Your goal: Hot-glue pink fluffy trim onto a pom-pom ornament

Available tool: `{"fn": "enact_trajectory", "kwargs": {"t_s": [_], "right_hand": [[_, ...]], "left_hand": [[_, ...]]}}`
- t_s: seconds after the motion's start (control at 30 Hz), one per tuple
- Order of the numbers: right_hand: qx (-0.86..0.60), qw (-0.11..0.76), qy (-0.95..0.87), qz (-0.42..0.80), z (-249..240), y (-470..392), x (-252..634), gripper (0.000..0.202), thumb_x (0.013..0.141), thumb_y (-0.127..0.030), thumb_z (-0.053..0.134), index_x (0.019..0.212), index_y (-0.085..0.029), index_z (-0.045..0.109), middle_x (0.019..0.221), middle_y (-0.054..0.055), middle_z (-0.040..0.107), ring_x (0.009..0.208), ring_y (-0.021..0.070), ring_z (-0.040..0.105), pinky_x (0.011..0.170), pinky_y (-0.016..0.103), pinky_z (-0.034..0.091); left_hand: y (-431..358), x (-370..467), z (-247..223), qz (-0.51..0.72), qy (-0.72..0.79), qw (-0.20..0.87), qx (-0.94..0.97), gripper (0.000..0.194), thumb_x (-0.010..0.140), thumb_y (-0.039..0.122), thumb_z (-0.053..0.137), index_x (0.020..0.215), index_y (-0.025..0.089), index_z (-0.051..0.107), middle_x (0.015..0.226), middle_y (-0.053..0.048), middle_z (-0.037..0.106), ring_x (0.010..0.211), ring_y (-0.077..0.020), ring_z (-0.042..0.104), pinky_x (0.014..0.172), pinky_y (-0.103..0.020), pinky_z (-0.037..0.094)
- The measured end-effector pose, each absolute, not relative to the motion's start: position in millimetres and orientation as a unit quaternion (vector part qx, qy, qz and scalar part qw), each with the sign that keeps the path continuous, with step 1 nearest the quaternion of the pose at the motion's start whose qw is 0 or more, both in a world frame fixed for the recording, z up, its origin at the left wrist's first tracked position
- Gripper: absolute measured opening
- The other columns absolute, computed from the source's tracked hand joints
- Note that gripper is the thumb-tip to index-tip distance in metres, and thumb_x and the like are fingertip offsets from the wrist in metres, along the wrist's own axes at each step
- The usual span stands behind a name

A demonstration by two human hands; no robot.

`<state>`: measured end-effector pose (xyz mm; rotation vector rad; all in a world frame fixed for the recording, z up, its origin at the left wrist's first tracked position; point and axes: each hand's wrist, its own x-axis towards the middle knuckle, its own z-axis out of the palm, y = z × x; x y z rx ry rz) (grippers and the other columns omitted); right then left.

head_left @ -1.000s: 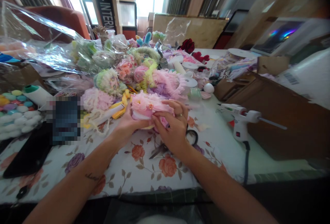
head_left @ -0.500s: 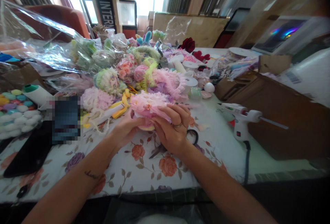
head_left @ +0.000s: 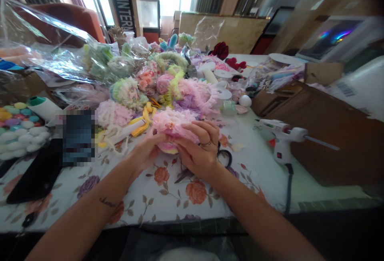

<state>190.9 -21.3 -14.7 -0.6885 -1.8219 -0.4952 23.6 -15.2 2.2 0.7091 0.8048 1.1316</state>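
A pink ruffled fabric piece [head_left: 171,121], with a smooth pink and pale yellow underside, is held between both hands above the flowered tablecloth. My left hand [head_left: 149,147] grips its left side, the thumb pressed on the front. My right hand [head_left: 200,145], with a ring on one finger, is closed round its right side, fingers over the top and thumb at the front. Both thumbs nearly meet at the middle. Below my right hand lies a pair of scissors [head_left: 225,158] with black handles, partly hidden by that hand. Fingers behind the piece are hidden.
A white glue gun [head_left: 280,133] with a glue stick stands at the right, before a cardboard box [head_left: 330,145]. Lace, yarn and ribbon [head_left: 195,93] heap up behind. At left are a black tablet-like object [head_left: 33,177], white pompoms [head_left: 25,141] and a paper roll [head_left: 45,109].
My left thumb has moved up and inward on the pink piece, and more of its underside shows. My right hand keeps its hold. The whole view has shifted slightly.
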Motion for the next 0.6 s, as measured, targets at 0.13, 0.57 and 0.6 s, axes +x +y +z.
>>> {"fn": "enact_trajectory", "kwargs": {"t_s": [0.13,0.57,0.6], "right_hand": [[-0.338,0.543,-0.75,-0.166,-11.8,-23.1,188.9,0.005,0.086,-0.023,0.072,0.091,-0.025,0.071,0.117,0.009,0.07,0.112,0.0286,0.063,0.1,0.049,0.051],[-0.281,0.534,-0.763,-0.231,-17.1,-17.7,187.8,0.016,0.087,-0.009,0.067,0.094,-0.024,0.068,0.115,0.007,0.069,0.112,0.0249,0.06,0.102,0.047,0.046],[-0.268,0.536,-0.766,-0.232,-17.2,-17.6,188.3,0.017,0.087,-0.008,0.066,0.094,-0.024,0.069,0.115,0.007,0.069,0.113,0.0249,0.06,0.103,0.047,0.045]], "left_hand": [[-16.4,23.6,2.5,0.518,0.366,0.689,0.351,0.035,0.063,0.013,0.078,0.097,0.014,0.07,0.095,-0.006,0.073,0.083,-0.0182,0.067,0.076,-0.029,0.054],[-17.6,25.0,4.3,0.525,0.349,0.7,0.335,0.028,0.07,0.023,0.079,0.095,0.015,0.07,0.097,-0.006,0.073,0.088,-0.0195,0.066,0.077,-0.029,0.053],[-17.7,25.2,3.7,0.526,0.351,0.698,0.336,0.024,0.071,0.022,0.079,0.091,0.015,0.07,0.095,-0.006,0.073,0.088,-0.0186,0.066,0.078,-0.028,0.053]]}}
